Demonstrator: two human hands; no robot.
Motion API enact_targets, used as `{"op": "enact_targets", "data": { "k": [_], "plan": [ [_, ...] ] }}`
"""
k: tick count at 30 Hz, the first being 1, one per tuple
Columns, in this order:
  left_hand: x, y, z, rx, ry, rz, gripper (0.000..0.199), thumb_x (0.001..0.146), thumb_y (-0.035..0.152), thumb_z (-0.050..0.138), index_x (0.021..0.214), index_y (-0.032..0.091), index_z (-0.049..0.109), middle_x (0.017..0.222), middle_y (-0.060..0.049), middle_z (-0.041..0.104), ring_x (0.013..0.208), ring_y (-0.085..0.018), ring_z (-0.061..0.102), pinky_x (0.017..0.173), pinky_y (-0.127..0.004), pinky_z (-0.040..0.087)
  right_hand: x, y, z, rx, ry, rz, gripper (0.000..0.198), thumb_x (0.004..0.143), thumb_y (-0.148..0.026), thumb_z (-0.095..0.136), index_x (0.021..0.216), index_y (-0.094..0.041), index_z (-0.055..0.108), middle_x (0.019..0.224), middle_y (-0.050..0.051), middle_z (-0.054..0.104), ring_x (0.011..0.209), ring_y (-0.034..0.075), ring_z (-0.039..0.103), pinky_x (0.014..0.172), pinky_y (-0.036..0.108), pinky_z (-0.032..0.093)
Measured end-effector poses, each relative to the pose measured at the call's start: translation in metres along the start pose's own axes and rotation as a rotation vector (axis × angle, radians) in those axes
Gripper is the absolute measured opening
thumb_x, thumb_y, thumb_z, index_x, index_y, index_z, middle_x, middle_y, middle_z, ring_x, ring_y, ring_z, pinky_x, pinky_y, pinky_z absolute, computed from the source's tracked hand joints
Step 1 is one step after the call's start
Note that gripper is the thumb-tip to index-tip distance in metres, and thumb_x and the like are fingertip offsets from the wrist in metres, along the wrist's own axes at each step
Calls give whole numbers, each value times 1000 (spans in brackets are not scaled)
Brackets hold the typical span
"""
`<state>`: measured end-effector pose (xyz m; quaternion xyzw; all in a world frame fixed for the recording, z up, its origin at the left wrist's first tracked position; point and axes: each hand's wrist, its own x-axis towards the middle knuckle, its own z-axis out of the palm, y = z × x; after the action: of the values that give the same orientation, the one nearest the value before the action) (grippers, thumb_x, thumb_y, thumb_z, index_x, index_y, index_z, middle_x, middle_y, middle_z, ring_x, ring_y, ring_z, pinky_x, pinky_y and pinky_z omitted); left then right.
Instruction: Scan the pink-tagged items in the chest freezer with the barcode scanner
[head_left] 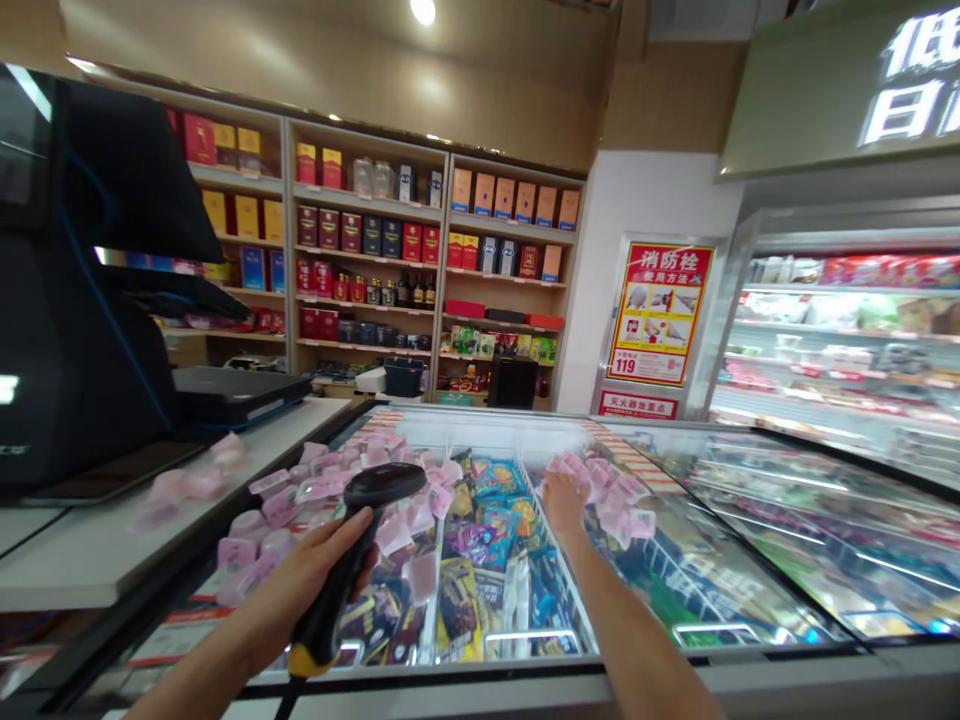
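Observation:
My left hand [328, 560] is closed round the handle of a black and yellow barcode scanner [337, 585], its head tilted up over the freezer. Small pink translucent cups [277, 505] lie loosely piled on the glass at the left, around and behind the scanner. My right hand [566, 500] reaches forward to another cluster of pink cups [619, 495] on the right side. Its fingers look bent round a cup at the near left of that cluster; blur hides the exact grip. Between my hands, colourful ice cream packets [495, 530] show inside the freezer.
A chest freezer [540, 668] with glass lids spans the front. Left of it stands a white counter [67, 575] with a black till [97, 290] and a few more pink cups [180, 490]. Behind are shelves [367, 210] of boxed goods and, at right, a lit chiller [847, 330].

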<state>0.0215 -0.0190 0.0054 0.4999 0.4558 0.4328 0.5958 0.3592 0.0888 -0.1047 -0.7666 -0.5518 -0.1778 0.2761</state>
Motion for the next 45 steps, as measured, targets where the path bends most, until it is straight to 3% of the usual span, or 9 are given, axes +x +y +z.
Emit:
{"op": "enact_targets", "data": {
  "k": [3, 6, 9, 11, 16, 19, 27, 35, 45],
  "plan": [
    [-1, -6, -7, -9, 2, -3, 31, 59, 47, 59, 59, 17, 50, 48, 2, 55, 42, -9, 47, 41, -19, 39, -1, 1, -11, 3, 33, 72, 32, 77, -16, 35, 103, -19, 53, 106, 11, 51, 105, 24, 37, 87, 43, 19],
    [-1, -13, -14, -20, -1, -14, 31, 62, 47, 56, 60, 17, 50, 51, 1, 56, 43, -9, 48, 43, -20, 39, -13, -31, -28, 162, 22, -3, 33, 79, -27, 35, 105, -17, 52, 110, 11, 49, 104, 23, 39, 83, 37, 26],
    [0, -16, -18, -48, -10, -15, 29, 63, 46, 55, 61, 17, 50, 53, 0, 57, 45, -10, 48, 45, -21, 39, -44, -82, -45, 442, -337, -181, 43, 81, -41, 25, 86, -17, 60, 79, 6, 61, 75, 17, 53, 68, 28, 35],
    [0, -15, -19, -38, -11, 0, 29, 63, 46, 55, 61, 17, 50, 54, 1, 56, 46, -10, 48, 45, -21, 39, -69, -113, -54, 489, -482, -269, 42, 73, -51, 36, 89, -20, 59, 74, 3, 61, 68, 16, 54, 61, 26, 36],
    [8, -9, -14, 11, -14, 39, 30, 63, 46, 55, 62, 17, 49, 51, 2, 54, 44, -10, 47, 44, -21, 37, -103, -147, -60, 440, -483, -336, 44, 58, -42, 57, 97, -23, 54, 81, 2, 61, 70, 17, 55, 60, 26, 37],
    [20, -5, -6, 21, -18, 80, 31, 64, 46, 54, 64, 16, 49, 50, 3, 52, 43, -9, 46, 44, -21, 37, -91, -138, -51, 479, -429, -300, 34, 59, -27, 54, 93, -20, 54, 79, 3, 61, 70, 17, 55, 61, 27, 39],
    [20, -7, 17, 42, -156, 41, 30, 65, 47, 53, 65, 17, 46, 50, 4, 52, 42, -7, 45, 41, -18, 34, -37, -79, -18, 815, -31, -147, 55, 59, -10, 42, 114, -17, 39, 101, 5, 57, 91, 16, 53, 79, 31, 41],
    [11, -4, 24, 118, -274, 84, 31, 69, 47, 49, 67, 17, 48, 54, 4, 53, 45, -7, 46, 45, -19, 35, -25, -70, -4, 826, 42, -149, 57, 61, -10, 41, 118, -17, 34, 102, 5, 57, 88, 14, 55, 80, 29, 42],
    [23, -2, 33, 82, -231, 107, 34, 68, 49, 48, 61, 16, 48, 53, 2, 53, 43, -7, 45, 43, -20, 36, -18, -59, 0, 581, 47, -99, 60, 62, -8, 40, 120, -16, 32, 100, 6, 57, 91, 17, 53, 79, 29, 39]
  ]
}}
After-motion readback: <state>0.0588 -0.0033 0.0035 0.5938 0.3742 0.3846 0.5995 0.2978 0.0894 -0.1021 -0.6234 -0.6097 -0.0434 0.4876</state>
